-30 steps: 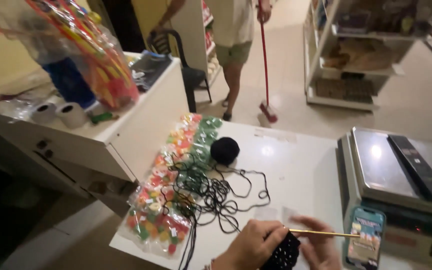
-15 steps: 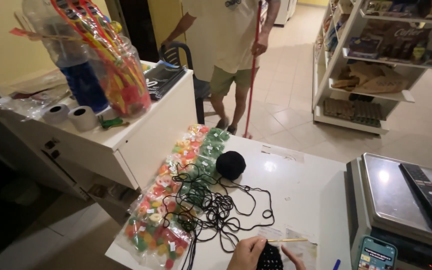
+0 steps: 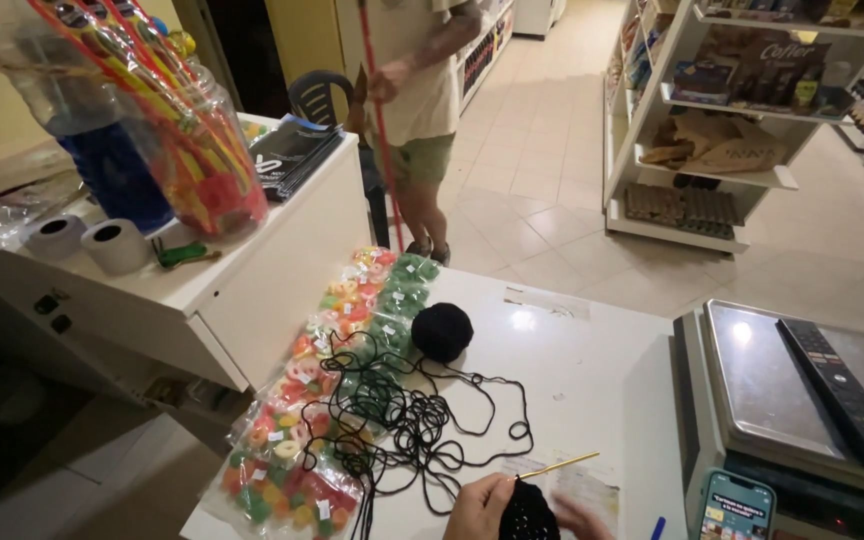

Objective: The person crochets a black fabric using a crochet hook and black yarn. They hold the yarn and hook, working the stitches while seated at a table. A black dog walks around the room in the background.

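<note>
Single view, head-mounted, looking down and forward over a white counter (image 3: 592,370) from the wearer's side. Hands sit at the very bottom edge, cropped: left hand (image 3: 479,508) and right hand (image 3: 584,520) close to the lens, bottom centre. Yarn ball (image 3: 442,331) is mid-frame, a bit farther out. Scale (image 3: 762,390) fills the lower right, partly cut off. Upper half of the frame opens onto the shop floor: shelves (image 3: 712,120) upper right, a standing person (image 3: 414,90) top centre, head out of frame. Second counter (image 3: 212,270) runs along the left. No other view to overlap with.
</note>
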